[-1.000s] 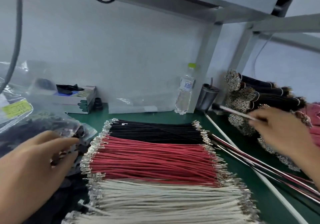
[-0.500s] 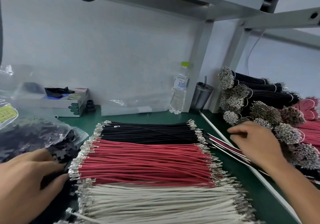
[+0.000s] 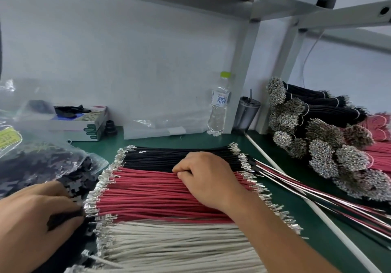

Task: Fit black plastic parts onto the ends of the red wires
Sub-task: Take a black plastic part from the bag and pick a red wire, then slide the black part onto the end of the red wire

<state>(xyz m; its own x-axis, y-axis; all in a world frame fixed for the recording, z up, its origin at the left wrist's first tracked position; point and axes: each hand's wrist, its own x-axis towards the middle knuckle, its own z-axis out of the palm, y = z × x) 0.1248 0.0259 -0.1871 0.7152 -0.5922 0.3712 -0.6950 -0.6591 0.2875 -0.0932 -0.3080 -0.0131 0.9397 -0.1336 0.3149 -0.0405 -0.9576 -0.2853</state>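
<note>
My right hand [image 3: 208, 178] lies on top of the red wires [image 3: 148, 194], fingers curled, thumb and forefinger pinching at the strands along the row's far edge, where it meets the black wires [image 3: 160, 156]. The red wires lie flat in a row on the green bench [image 3: 211, 141], under my palm, their metal terminals sticking out at both ends. White wires [image 3: 169, 245] lie on the red row's near side. My left hand [image 3: 31, 226] sits just off the red wires' left ends, fingers curled around a black plastic part [image 3: 61, 220]. More black plastic parts fill the clear bag [image 3: 38, 162] left of the red wires.
</note>
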